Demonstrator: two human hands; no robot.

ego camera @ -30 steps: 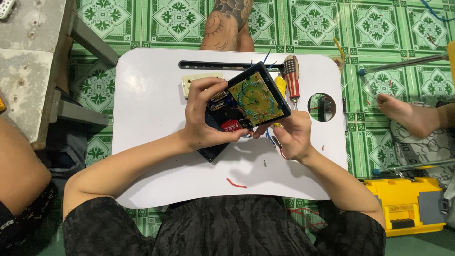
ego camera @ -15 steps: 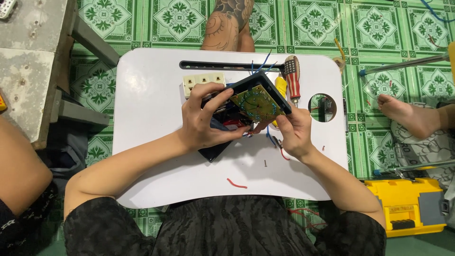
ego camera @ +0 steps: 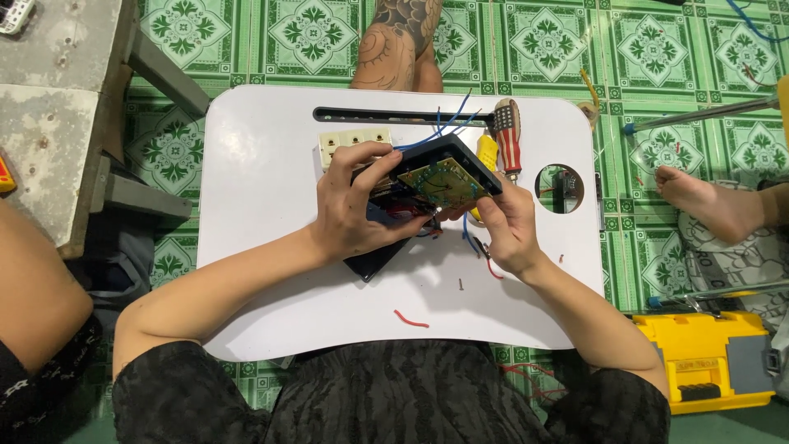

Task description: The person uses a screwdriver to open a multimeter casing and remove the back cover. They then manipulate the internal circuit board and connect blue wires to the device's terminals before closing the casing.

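In the head view, the person holds one black device [ego camera: 440, 173] with both hands above the middle of the white desk [ego camera: 263, 247]. The device is tilted, and its open side shows one yellow-green circuit board [ego camera: 437, 182]. The left hand [ego camera: 357, 205] grips the left side of the device, the fingers curled over its upper edge and the thumb pressed below. The right hand [ego camera: 508, 222] pinches the lower right edge of the device between the fingers and the thumb. So the device sits between the two hands, touching both.

Blue wires [ego camera: 444, 123] come out from the top of the device. One beige socket strip [ego camera: 353, 140] lies just behind the left hand, near the far edge of the desk. Two screwdrivers lie beside the device: one with a striped red handle [ego camera: 509, 144] and one with a yellow handle [ego camera: 486, 152]. One short red wire piece [ego camera: 411, 319] lies near the front edge of the desk. One yellow toolbox [ego camera: 711, 358] stands on the floor, right of the desk.
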